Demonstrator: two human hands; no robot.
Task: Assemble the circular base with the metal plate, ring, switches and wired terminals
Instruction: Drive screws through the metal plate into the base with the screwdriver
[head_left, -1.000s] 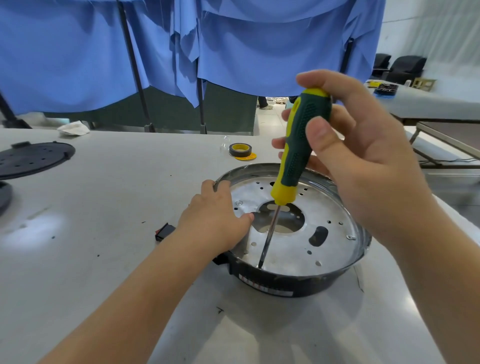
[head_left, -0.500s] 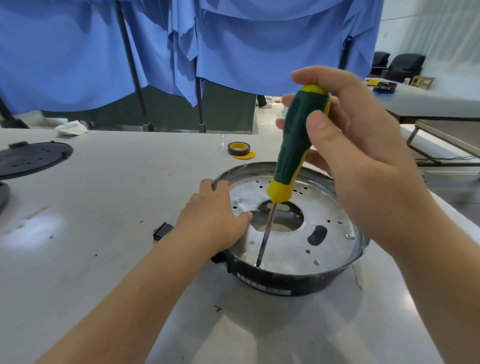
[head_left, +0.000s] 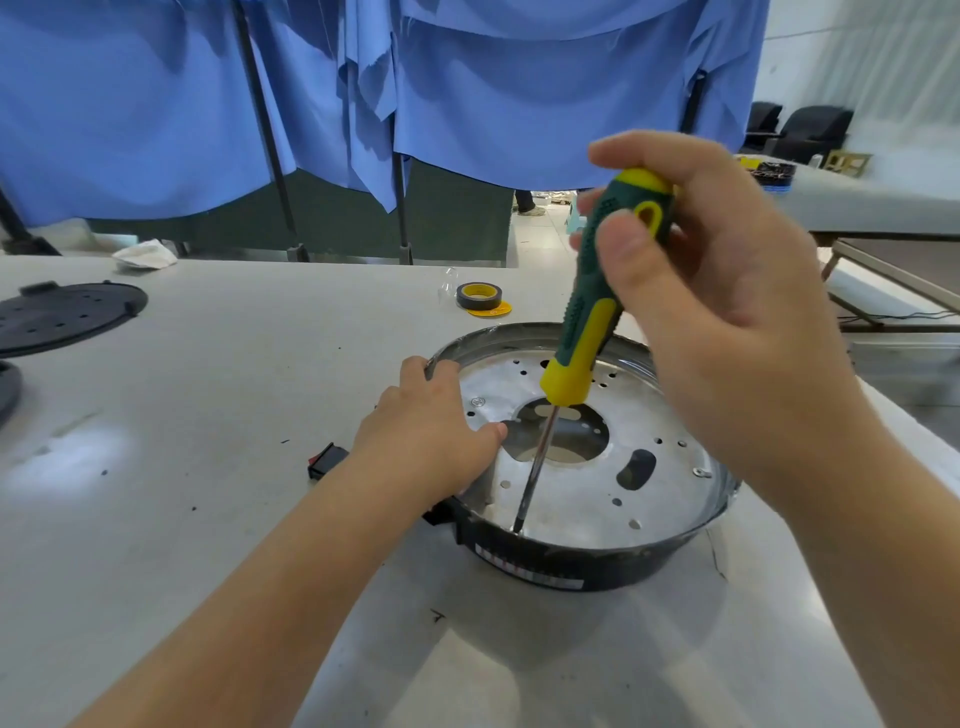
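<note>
Two hands at work — right hand (head_left: 727, 312) gripping screwdriver (head_left: 597, 291), tip on metal plate (head_left: 587, 499) at 6 o'clock; left hand (head_left: 431, 436) resting on circular base (head_left: 545, 566) rim at 9 o'clock — fingers relaxed. Base mid-tabletop (head_left: 234, 415).

blue cloth (head_left: 156, 104) hangs on dark poles (head_left: 260, 130) behind the pale tabletop (head_left: 208, 395), from nine to one o'clock. at two o'clock, black chairs (head_left: 810, 130) stand by a white wall (head_left: 857, 57).
</note>
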